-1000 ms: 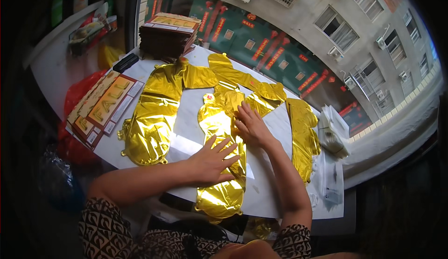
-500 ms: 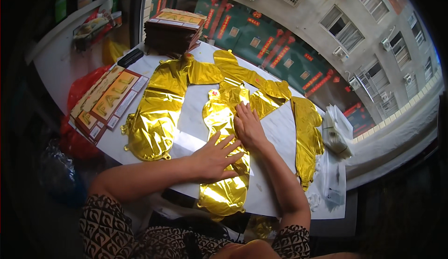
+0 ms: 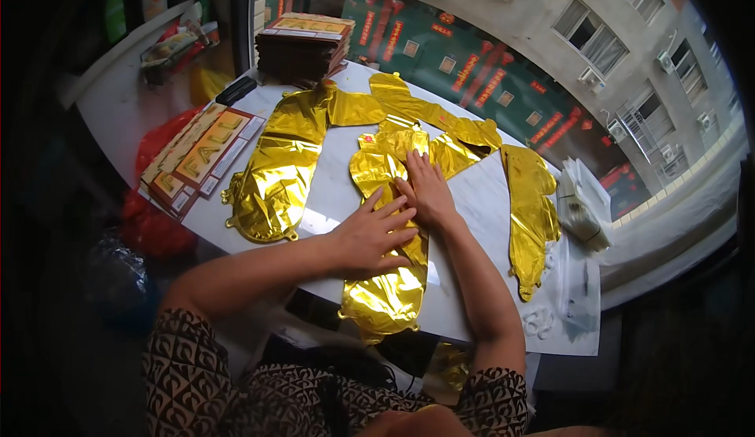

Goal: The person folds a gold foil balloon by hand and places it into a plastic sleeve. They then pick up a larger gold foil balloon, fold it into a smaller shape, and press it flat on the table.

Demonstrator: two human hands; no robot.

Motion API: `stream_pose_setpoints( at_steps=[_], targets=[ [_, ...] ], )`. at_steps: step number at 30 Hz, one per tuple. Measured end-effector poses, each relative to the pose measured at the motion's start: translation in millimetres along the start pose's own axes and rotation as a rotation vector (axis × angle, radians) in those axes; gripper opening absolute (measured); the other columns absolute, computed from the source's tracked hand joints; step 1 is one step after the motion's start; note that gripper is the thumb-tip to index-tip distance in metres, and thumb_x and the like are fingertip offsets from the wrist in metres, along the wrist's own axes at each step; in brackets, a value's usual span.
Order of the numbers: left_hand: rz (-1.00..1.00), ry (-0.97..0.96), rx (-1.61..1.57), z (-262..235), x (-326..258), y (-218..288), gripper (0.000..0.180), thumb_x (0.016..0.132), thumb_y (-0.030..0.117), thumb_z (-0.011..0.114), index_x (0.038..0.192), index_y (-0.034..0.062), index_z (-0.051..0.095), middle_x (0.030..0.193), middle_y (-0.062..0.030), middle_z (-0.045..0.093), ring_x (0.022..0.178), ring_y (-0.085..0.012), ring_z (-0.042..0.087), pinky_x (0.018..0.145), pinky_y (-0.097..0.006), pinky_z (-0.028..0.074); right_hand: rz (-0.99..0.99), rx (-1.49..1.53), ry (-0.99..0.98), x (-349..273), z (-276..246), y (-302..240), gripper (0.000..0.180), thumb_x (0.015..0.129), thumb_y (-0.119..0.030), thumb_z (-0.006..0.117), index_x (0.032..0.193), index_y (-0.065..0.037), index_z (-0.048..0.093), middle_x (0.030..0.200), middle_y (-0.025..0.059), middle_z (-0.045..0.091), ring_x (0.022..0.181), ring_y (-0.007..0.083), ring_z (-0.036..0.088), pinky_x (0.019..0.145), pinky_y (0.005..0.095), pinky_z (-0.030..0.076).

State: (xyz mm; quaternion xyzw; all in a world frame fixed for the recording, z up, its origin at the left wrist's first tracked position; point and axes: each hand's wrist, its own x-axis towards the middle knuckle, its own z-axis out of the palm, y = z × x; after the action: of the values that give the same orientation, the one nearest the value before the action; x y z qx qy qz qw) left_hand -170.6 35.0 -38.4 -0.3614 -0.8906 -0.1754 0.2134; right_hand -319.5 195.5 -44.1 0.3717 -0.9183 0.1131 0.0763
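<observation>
Both hands lie flat, fingers spread, on a deflated gold foil balloon (image 3: 383,280) in the middle of the white counter (image 3: 480,201); neither grips anything. The left hand (image 3: 370,232) presses across the balloon's middle, and the right hand (image 3: 429,193) presses just above it, touching the left fingertips. The balloon runs lengthways toward the person, its near end reaching the counter's front edge. By the look of it, the flattening of this piece is well under way: the part under and ahead of the palms lies smooth, while the near end is crinkled and somewhat puffy, so that stretch seems left to press. Other gold balloons lie apart on the counter: a large one (image 3: 275,177) to the left, a long one (image 3: 531,209) to the right, and more (image 3: 417,110) at the far side, some overlapping; whether they are finished cannot be told. Printed card packets (image 3: 200,154) sit at the left edge, a dark stack (image 3: 303,44) at the far corner, and clear bags (image 3: 582,205) at the right.
</observation>
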Motion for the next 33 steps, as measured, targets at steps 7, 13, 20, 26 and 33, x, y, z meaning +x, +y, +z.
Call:
stream_pose_setpoints(
  at_steps=[7,13,20,26,33],
  targets=[
    [-0.660,0.097,0.013,-46,30,-34,0.033,0.087,0.037,0.064,0.094,0.0053,0.068,0.095,-0.0161,0.068,0.092,-0.0346,0.066,0.079,-0.046,0.052,0.030,0.061,0.002,-3,-10,-6,0.068,0.101,-0.045,0.039,0.152,-0.002,0.025,0.155,0.0197,0.031,0.146,0.0346,0.024,0.119,0.0462,0.017],
    [-1.168,-0.205,-0.330,-61,43,-94,0.041,0.082,0.037,0.071,0.097,-0.0008,0.070,0.089,-0.0158,0.071,0.078,-0.0256,0.071,0.066,-0.038,0.057,0.032,0.082,0.005,1,-9,-10,0.069,0.101,-0.047,0.038,0.151,-0.002,0.027,0.155,0.0199,0.032,0.146,0.0346,0.025,0.119,0.0459,0.018],
    [-1.421,0.257,-0.853,-52,55,-81,0.034,0.080,0.021,0.080,0.102,0.0016,0.063,0.093,-0.0116,0.064,0.079,-0.0181,0.068,0.061,-0.032,0.058,0.033,0.049,0.019,-2,-8,-6,0.070,0.100,-0.048,0.039,0.151,-0.002,0.029,0.155,0.0195,0.032,0.146,0.0337,0.026,0.119,0.0455,0.018],
    [-1.394,0.260,-1.222,-35,55,-96,0.028,0.087,0.029,0.074,0.102,0.0082,0.063,0.095,-0.0035,0.066,0.077,-0.0097,0.062,0.061,-0.023,0.054,0.039,0.033,0.012,0,-5,-7,0.070,0.100,-0.050,0.039,0.151,-0.003,0.029,0.156,0.0179,0.030,0.146,0.0323,0.025,0.119,0.0447,0.017],
    [-1.249,0.338,-1.019,-43,64,-70,0.058,0.080,0.037,0.079,0.113,-0.0045,0.056,0.101,-0.0103,0.067,0.080,-0.0151,0.067,0.065,-0.028,0.055,0.052,0.042,0.007,0,-5,-5,0.070,0.100,-0.051,0.038,0.152,-0.005,0.029,0.156,0.0170,0.031,0.147,0.0310,0.025,0.120,0.0438,0.016]
  ],
)
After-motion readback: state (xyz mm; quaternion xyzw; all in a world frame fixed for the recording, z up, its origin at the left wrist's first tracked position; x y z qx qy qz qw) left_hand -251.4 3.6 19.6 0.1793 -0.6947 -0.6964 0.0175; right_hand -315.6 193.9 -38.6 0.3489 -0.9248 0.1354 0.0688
